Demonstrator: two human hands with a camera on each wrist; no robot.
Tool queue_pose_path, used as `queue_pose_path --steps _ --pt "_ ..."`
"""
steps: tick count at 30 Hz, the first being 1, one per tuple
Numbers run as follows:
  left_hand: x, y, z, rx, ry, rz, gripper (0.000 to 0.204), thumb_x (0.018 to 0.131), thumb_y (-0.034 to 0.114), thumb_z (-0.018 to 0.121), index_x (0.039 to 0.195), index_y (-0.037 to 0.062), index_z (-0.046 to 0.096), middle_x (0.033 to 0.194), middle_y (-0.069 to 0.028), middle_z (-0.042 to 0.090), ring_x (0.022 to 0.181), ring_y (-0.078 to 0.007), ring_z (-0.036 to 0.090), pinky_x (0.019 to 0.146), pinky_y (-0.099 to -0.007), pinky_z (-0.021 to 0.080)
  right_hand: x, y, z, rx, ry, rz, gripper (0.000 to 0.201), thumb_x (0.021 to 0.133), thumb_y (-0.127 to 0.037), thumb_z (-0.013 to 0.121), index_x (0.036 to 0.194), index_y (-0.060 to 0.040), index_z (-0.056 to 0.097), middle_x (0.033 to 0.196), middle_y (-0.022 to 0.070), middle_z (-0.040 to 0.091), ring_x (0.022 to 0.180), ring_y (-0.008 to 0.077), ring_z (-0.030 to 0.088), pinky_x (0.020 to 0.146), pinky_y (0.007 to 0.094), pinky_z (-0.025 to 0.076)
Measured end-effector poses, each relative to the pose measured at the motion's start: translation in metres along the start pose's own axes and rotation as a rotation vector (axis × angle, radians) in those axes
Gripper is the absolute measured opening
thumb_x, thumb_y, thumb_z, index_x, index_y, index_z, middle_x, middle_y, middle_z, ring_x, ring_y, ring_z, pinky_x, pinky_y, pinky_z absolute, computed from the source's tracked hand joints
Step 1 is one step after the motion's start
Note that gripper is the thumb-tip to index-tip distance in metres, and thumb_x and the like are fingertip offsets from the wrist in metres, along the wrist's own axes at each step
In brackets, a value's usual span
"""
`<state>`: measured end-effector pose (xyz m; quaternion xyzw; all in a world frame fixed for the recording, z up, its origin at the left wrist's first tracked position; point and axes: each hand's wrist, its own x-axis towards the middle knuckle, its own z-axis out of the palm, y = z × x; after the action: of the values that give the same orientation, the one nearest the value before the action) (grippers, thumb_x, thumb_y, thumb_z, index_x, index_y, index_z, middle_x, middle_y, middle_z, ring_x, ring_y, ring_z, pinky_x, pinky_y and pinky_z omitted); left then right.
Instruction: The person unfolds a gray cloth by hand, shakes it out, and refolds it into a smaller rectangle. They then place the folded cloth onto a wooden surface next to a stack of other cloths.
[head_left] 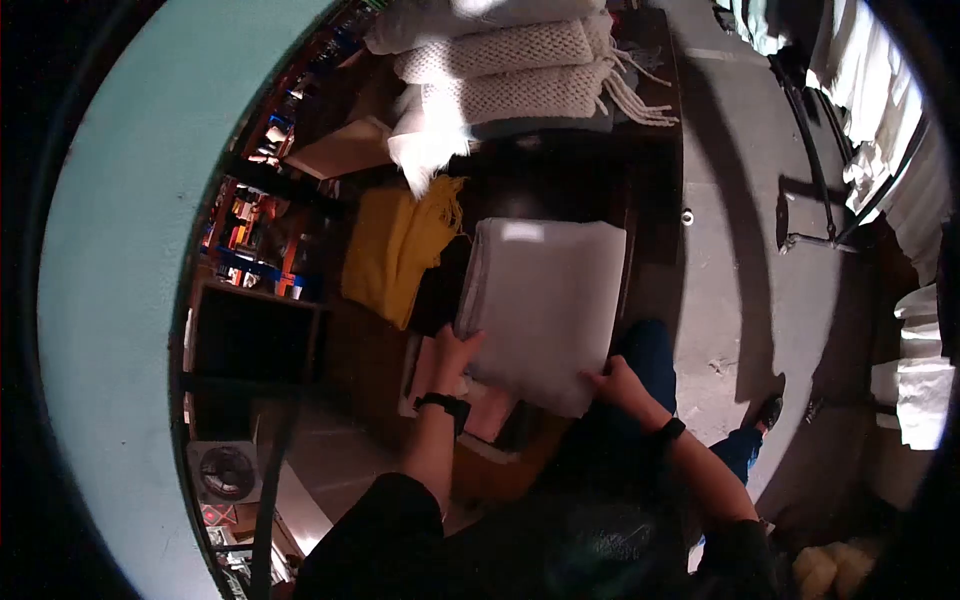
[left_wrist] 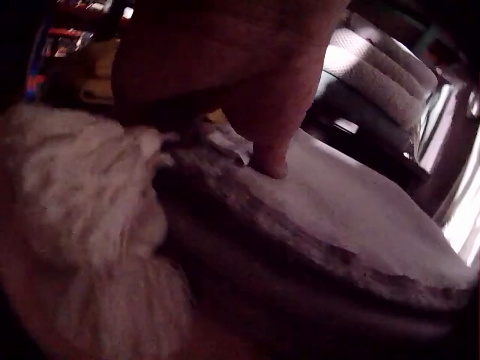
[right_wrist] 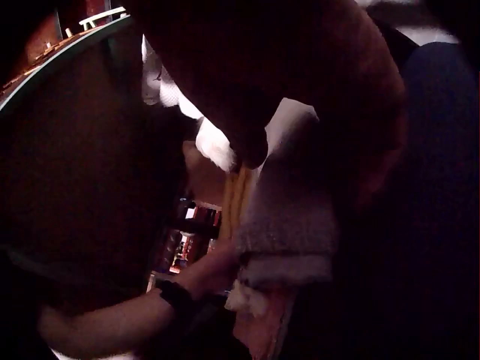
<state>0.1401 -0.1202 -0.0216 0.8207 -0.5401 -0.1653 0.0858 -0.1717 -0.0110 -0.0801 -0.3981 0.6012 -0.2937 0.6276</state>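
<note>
A folded light grey blanket (head_left: 545, 300) lies flat before me on the dark table, its layered edge showing in the left wrist view. My left hand (head_left: 457, 352) grips its near left side, with the thumb (left_wrist: 271, 159) on the top surface. At the near right corner, my right hand (head_left: 622, 388) holds the edge; in the right wrist view this hand (right_wrist: 315, 82) is dark and its fingertips are mostly hidden. Beneath the blanket's near left part, a pink folded cloth (head_left: 490, 412) sticks out, and cream fringe (left_wrist: 82, 180) hangs close to my left hand.
A mustard fringed scarf (head_left: 385, 250) lies left of the blanket. Farther back are stacked cream knitted throws (head_left: 520, 85) with long tassels. White garments (head_left: 870, 90) hang on a dark rack at right. A box fan (head_left: 226, 472) stands lower left; another person's shoe (head_left: 769, 411) shows at right.
</note>
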Motion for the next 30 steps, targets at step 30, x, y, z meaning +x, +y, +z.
queue_pose_path --steps 30 --pt "-0.089 0.084 0.046 0.296 0.085 0.690 0.076 0.079 0.037 0.075 0.138 0.0013 0.043 0.143 -0.0289 0.037 0.135 -0.0416 0.034 0.109 -0.0588 0.026 0.093 0.000 -0.107 -0.132 0.132 -0.354 0.051 0.084 -0.029 0.072 0.120 0.0042 0.056 0.106 0.0223 0.069 0.100 0.0329 0.067 0.083 0.0402 0.052"
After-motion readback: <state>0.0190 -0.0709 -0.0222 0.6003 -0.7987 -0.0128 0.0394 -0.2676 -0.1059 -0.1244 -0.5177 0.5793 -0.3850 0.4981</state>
